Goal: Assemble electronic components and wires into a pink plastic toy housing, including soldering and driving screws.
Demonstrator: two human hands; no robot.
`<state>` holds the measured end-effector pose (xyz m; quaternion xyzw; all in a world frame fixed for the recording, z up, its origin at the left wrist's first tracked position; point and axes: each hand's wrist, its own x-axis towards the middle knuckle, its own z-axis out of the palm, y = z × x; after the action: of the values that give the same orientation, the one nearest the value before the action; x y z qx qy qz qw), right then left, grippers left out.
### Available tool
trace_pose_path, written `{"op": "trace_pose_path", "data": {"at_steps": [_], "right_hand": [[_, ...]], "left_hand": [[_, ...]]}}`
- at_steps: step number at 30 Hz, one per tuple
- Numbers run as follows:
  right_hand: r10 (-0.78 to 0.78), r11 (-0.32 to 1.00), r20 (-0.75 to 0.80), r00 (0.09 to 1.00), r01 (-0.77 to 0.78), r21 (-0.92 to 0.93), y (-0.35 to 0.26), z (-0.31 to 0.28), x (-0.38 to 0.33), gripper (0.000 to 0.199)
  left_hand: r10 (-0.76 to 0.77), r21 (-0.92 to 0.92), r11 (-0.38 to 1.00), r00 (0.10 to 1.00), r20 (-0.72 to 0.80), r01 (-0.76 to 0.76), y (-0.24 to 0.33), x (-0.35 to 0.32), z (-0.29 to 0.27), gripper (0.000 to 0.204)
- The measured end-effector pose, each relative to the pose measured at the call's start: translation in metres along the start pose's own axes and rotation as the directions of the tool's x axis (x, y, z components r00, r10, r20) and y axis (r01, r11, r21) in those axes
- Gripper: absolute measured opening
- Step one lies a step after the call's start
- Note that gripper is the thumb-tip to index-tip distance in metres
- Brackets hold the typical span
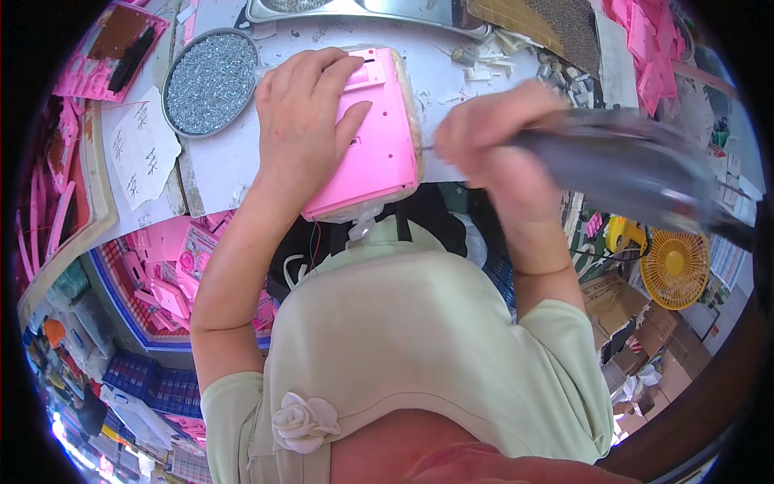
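Note:
A pink plastic case [367, 153] with small screw holes lies at the table's front edge, on a pad in clear wrapping [409, 105]. My left hand [302, 121] grips the case from its left side, fingers over its upper part and thumb across its face. To the right, my right hand [508, 137] is wrapped round a dark electric screwdriver [621, 165], both smeared by motion. The screwdriver's thin bit [428, 148] points left, close to the case's right edge; whether it touches is unclear. Thin wires [314, 242] hang below the case.
A round dish of small metal screws [211, 83] stands left of my left hand. Behind are a metal tray [371, 10], white plastic bits [504, 52] and small metal parts [564, 79]. A basket of pink parts [165, 274] sits lower left; a yellow fan [676, 269] stands right.

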<state>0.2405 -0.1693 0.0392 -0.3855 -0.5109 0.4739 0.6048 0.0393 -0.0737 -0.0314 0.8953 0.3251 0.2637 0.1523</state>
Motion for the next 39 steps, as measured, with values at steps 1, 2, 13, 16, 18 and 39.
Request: {"op": "trace_pose_path", "data": {"at_steps": [1, 2, 13, 16, 18, 39], "right_hand": [[0.044, 0.997, -0.019, 0.999, -0.045, -0.062, 0.001, 0.000, -0.010, 0.017], [0.065, 0.996, -0.038, 0.997, -0.067, -0.052, 0.006, 0.003, -0.012, 0.018], [-0.247, 0.959, 0.174, 0.953, 0.215, 0.184, -0.049, -0.011, 0.022, 0.030], [-0.273, 0.953, 0.210, 0.939, 0.235, 0.191, -0.055, -0.022, 0.023, 0.029], [-0.264, 0.953, 0.195, 0.945, 0.224, 0.204, -0.051, -0.022, 0.026, 0.030], [-0.817, 0.418, -0.220, 0.532, 0.284, -0.863, -0.046, -0.003, 0.045, 0.055]], "left_hand": [[0.006, -0.005, 1.000, 1.000, -0.007, -0.006, 0.000, 0.001, 0.001, 0.047], [0.011, -0.011, 1.000, 1.000, -0.015, -0.012, 0.000, 0.002, 0.003, 0.047], [0.113, -0.148, 0.983, 0.993, 0.036, -0.107, -0.028, 0.003, -0.075, 0.034], [-0.063, -0.068, 0.995, 0.985, 0.158, 0.075, -0.038, -0.057, -0.173, 0.030], [-0.229, 0.064, 0.973, 0.924, 0.306, 0.220, -0.055, -0.115, -0.223, 0.030], [-0.423, -0.350, 0.902, 0.689, -0.589, 0.254, -0.220, 0.013, -0.159, 0.085]]}}
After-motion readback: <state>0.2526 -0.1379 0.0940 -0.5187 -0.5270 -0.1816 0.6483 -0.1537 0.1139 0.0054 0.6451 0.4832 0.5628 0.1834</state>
